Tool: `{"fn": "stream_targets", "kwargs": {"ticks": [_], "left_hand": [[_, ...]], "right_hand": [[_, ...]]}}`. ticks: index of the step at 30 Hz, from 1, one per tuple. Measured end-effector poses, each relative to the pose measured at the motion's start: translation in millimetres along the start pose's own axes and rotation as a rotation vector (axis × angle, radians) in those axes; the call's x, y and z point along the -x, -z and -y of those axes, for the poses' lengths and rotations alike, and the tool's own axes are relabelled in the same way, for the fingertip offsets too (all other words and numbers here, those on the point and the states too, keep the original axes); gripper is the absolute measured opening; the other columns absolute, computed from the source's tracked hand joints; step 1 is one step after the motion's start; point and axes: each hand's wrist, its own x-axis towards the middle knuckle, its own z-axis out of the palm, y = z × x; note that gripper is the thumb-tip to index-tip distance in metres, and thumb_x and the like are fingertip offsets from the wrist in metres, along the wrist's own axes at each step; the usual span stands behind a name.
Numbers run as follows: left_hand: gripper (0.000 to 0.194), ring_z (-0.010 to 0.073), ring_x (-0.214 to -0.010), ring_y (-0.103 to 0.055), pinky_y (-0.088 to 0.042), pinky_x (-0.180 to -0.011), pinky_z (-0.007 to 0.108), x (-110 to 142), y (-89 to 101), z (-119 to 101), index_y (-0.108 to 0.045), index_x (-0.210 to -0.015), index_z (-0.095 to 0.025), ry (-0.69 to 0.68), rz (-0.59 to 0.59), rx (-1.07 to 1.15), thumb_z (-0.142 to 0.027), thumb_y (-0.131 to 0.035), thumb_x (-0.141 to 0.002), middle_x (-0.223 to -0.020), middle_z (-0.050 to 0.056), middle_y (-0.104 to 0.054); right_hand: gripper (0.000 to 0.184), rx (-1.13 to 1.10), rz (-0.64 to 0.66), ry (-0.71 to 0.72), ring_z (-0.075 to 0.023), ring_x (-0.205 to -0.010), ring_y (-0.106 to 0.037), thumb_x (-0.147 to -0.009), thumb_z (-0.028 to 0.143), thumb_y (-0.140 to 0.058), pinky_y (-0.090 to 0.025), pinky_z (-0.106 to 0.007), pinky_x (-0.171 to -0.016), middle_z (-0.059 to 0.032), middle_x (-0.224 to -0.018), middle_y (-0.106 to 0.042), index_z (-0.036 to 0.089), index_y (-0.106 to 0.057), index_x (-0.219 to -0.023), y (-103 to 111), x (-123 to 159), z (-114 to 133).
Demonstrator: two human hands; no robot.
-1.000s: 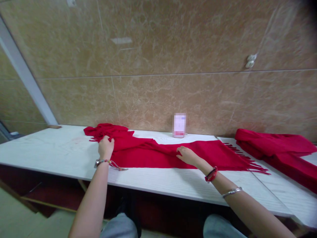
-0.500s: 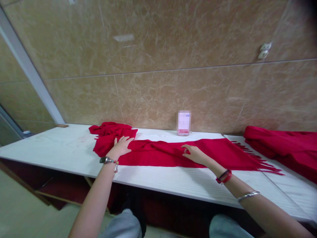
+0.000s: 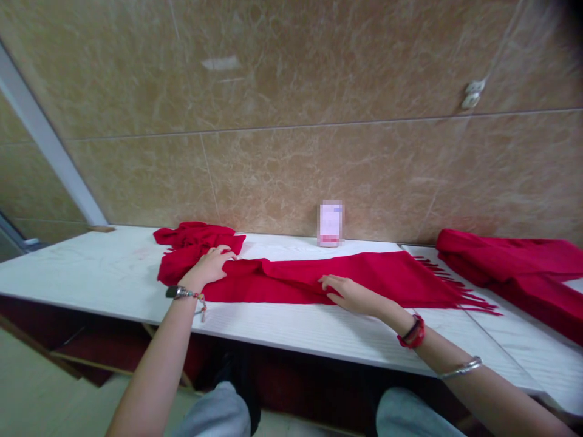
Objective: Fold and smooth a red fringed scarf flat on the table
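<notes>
A long red scarf (image 3: pixel 382 273) lies lengthwise on the white tabletop (image 3: pixel 282 325), its fringed end spread out at the right. At its left end the red cloth is bunched in a rumpled heap (image 3: pixel 195 233). My left hand (image 3: pixel 210 267) rests on the cloth beside this heap, fingers stretched out and apart. Over the middle of the scarf is my right hand (image 3: pixel 353 295), with its fingers loosely extended and their tips at the fabric. A raised fold runs along the scarf between both hands.
More red cloth (image 3: pixel 514 261) lies folded at the right end of the table. A small blurred-out, light-coloured upright object (image 3: pixel 330 224) stands against the tiled wall (image 3: pixel 273 176). On the wall is a white socket (image 3: pixel 473 94). Open shelves (image 3: pixel 104 346) sit beneath the tabletop.
My right hand has shifted slightly left along the scarf, its fingers straighter. The fold between my hands stands up more. The whole view has shifted a little.
</notes>
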Motion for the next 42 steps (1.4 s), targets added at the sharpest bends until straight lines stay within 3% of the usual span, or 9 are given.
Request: {"fn": "stream_targets", "kwargs": {"ticks": [6, 10, 16, 22, 25, 28, 35, 39, 42], "left_hand": [[0.078, 0.0204, -0.126, -0.032, -0.028, -0.102, 0.033, -5, -26.8, -23, -0.028, -0.136, -0.025, -0.229, 0.042, 0.039, -0.002, -0.052, -0.066, -0.138, 0.005, -0.035], [0.059, 0.0194, -0.118, -0.043, -0.031, -0.1, 0.028, -11, -27.8, -20, -0.044, -0.126, -0.017, -0.211, -0.008, 0.099, -0.004, -0.049, -0.069, -0.126, 0.007, -0.05], [0.047, 0.0166, -0.099, -0.055, -0.038, -0.089, 0.022, -4, 9.4, 2, -0.058, -0.109, -0.016, -0.104, -0.137, 0.098, 0.001, -0.047, -0.067, -0.11, 0.004, -0.061], [0.043, 0.0151, -0.081, -0.058, -0.043, -0.073, 0.021, 18, 26.3, 8, -0.064, -0.089, -0.018, 0.054, 0.281, -0.069, 0.007, -0.043, -0.06, -0.085, -0.001, -0.065], [0.045, 0.0185, -0.072, -0.06, -0.046, -0.063, 0.024, 26, 27.4, -13, -0.064, -0.091, -0.017, 0.145, 0.451, -0.115, 0.003, -0.059, -0.051, -0.081, 0.001, -0.065], [0.05, 0.0292, -0.09, -0.058, -0.047, -0.074, 0.036, 30, 30.2, -48, -0.063, -0.097, -0.016, 0.158, 0.416, -0.179, -0.008, -0.068, -0.048, -0.097, 0.01, -0.062], [0.052, 0.0278, -0.131, -0.017, -0.023, -0.102, 0.045, 24, -13.7, -134, -0.034, -0.133, -0.028, -0.28, 0.297, 0.13, -0.044, -0.044, -0.084, -0.145, 0.008, -0.019], [0.051, 0.031, -0.133, -0.009, -0.019, -0.098, 0.057, 16, -43.9, -143, -0.029, -0.135, -0.031, -0.278, 0.399, 0.139, -0.048, -0.036, -0.087, -0.146, 0.006, -0.015], [0.052, 0.0292, -0.131, -0.02, -0.025, -0.099, 0.05, 8, -44.0, -134, -0.034, -0.133, -0.029, -0.316, 0.374, 0.133, -0.047, -0.041, -0.085, -0.144, 0.007, -0.022]], "right_hand": [[0.034, 0.071, 0.072, 0.046, -0.0205, -0.119, -0.043, -0.088, 0.018, -0.035, -0.033, -0.041, -0.1, -0.0107, -0.127, -0.05, 0.017, -0.05, -0.119, -10, 16, -2], [0.038, 0.09, 0.093, 0.051, -0.0211, -0.122, -0.038, -0.09, 0.019, -0.033, -0.029, -0.043, -0.102, -0.0108, -0.132, -0.045, 0.016, -0.046, -0.126, -11, 18, -6], [0.041, 0.015, 0.075, 0.067, -0.02, -0.124, -0.036, -0.09, 0.019, -0.033, -0.027, -0.044, -0.103, -0.0088, -0.133, -0.044, 0.022, -0.043, -0.129, -12, 18, -9], [0.04, 0.015, 0.073, 0.067, -0.0205, -0.125, -0.035, -0.09, 0.02, -0.032, -0.026, -0.045, -0.103, -0.0096, -0.133, -0.044, 0.022, -0.044, -0.129, -13, 19, -11], [0.039, 0.016, 0.067, 0.069, -0.0206, -0.124, -0.036, -0.09, 0.021, -0.034, -0.026, -0.044, -0.103, -0.0098, -0.133, -0.044, 0.022, -0.045, -0.127, -12, 19, -10], [0.038, 0.031, 0.073, 0.084, -0.0203, -0.123, -0.037, -0.09, 0.022, -0.035, -0.026, -0.044, -0.103, -0.0094, -0.132, -0.045, 0.022, -0.047, -0.127, -10, 18, -8], [0.037, 0.069, 0.052, 0.111, -0.0205, -0.122, -0.039, -0.09, 0.026, -0.036, -0.028, -0.042, -0.103, -0.0092, -0.131, -0.046, 0.022, -0.05, -0.124, -8, 19, -5], [0.037, 0.063, 0.043, 0.126, -0.0207, -0.121, -0.04, -0.089, 0.028, -0.039, -0.028, -0.042, -0.103, -0.0092, -0.131, -0.046, 0.023, -0.049, -0.124, -10, 19, -8], [0.037, 0.056, 0.048, 0.127, -0.0204, -0.122, -0.039, -0.09, 0.031, -0.038, -0.028, -0.041, -0.103, -0.009, -0.131, -0.047, 0.023, -0.049, -0.125, -10, 19, -9]]}}
